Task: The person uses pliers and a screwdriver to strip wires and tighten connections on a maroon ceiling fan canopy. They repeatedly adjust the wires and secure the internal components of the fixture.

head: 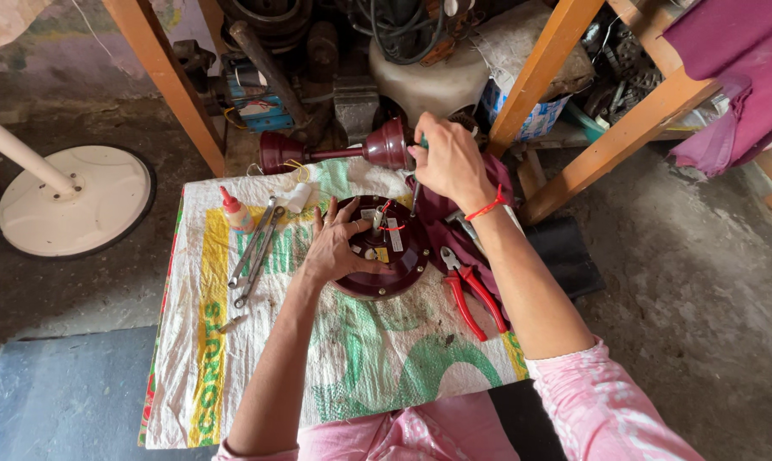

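Steadying a maroon motor housing on a woven sack

Pressing down with fingers spread, the left hand rests flat on the near-left part of a round maroon motor housing, a shallow dish with a flanged rim, glossy and dark. It sits near the middle of a white sack cloth printed in green and yellow, laid over a low surface. Small pale labels and a loop of red wire show inside the dish. The right hand hovers above the housing's far edge, closed around a thin tool with a green handle; a red thread circles the wrist. Red-handled pliers lie just right of the housing, partly on a maroon cloth. Two spanners lie to its left, beside a small bottle with a red cap. A maroon down-rod with cup covers lies across the far edge. The tool's tip is hidden behind the hand, and the left palm covers part of the housing's inside.
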